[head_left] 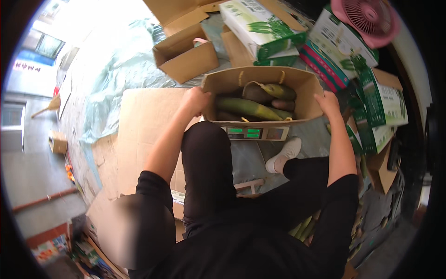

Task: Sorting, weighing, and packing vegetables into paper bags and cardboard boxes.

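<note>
An open cardboard box [223,83] sits on a weighing scale [254,133] with green lit displays. Inside lie several long green-brown bamboo shoots [246,108]. My left hand [195,100] grips the box's left wall. My right hand [327,103] holds its right wall. Both arms reach forward over my knees, in black sleeves.
An empty open cardboard box [186,58] stands behind on a pale plastic sheet [116,79]. Flat cardboard [139,135] lies at left. Green-and-white printed cartons [260,28] are stacked at the back and right. A pink fan [369,18] sits top right. My white shoe [283,156] is below the scale.
</note>
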Motion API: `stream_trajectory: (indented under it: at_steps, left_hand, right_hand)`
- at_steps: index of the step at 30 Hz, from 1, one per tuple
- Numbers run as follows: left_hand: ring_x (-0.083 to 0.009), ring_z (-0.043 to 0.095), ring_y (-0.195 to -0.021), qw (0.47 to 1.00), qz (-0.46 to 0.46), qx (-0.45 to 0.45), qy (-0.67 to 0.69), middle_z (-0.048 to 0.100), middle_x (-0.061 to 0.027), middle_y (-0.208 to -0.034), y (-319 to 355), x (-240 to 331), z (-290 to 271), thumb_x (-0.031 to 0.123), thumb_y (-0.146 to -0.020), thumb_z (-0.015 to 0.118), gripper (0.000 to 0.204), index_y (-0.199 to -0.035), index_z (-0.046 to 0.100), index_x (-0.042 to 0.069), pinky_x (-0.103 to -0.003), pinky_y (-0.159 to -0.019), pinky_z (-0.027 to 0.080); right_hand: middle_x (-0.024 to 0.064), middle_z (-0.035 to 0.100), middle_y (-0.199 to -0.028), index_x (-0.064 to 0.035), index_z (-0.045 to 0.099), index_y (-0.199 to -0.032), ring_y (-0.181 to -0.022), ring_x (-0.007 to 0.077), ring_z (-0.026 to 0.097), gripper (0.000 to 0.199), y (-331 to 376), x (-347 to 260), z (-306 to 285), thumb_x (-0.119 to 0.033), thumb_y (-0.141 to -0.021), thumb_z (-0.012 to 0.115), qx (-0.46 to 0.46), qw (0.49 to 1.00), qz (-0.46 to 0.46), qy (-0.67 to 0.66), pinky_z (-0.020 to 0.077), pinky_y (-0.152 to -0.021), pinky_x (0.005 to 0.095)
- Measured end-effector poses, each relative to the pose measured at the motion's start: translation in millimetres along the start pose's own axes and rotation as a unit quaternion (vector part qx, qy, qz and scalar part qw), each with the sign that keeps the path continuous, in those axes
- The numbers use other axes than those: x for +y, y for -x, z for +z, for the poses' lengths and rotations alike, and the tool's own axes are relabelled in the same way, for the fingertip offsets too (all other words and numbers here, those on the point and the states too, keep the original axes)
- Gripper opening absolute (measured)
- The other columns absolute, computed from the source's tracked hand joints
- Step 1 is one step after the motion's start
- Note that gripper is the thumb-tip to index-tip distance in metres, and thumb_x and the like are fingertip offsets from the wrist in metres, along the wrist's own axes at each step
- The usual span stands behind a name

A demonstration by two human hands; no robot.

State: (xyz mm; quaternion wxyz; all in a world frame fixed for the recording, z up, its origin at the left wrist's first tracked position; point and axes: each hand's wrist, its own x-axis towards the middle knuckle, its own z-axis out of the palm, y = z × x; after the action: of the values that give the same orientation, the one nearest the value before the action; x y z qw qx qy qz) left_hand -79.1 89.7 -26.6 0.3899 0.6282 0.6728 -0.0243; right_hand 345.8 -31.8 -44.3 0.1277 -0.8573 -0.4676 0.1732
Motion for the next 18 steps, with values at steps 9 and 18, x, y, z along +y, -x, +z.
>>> stream_trajectory:
  at_steps: [9, 18]
  left_hand:
    - [-0.0269, 0.065, -0.062, 0.997, 0.061, 0.043, 0.031, 0.065, -0.0204, -0.084, -3, -28, -14, 0.018, -0.086, 0.053, 0.027, -0.103, 0.059, -0.002, -0.037, -0.052, 0.054]
    - [-0.0197, 0.063, -0.070, 0.974, 0.067, 0.133, 0.171, 0.065, -0.0136, -0.083, -8, -142, -38, 0.011, -0.084, 0.057, 0.026, -0.105, 0.059, -0.003, -0.034, -0.055, 0.050]
  right_hand:
    - [0.0231, 0.062, -0.091, -0.0004, 0.063, -0.092, -0.091, 0.0378, 0.058, 0.035, 4, -47, -13, -0.030, -0.073, 0.061, -0.011, 1.000, -0.022, -0.004, 0.0443, -0.077, 0.0434]
    - [0.0232, 0.062, -0.087, -0.0001, 0.063, -0.087, -0.086, 0.0395, 0.059, 0.032, 25, -151, -13, -0.027, -0.071, 0.061, 0.004, 0.990, -0.137, 0.024, 0.0453, -0.072, 0.0447]
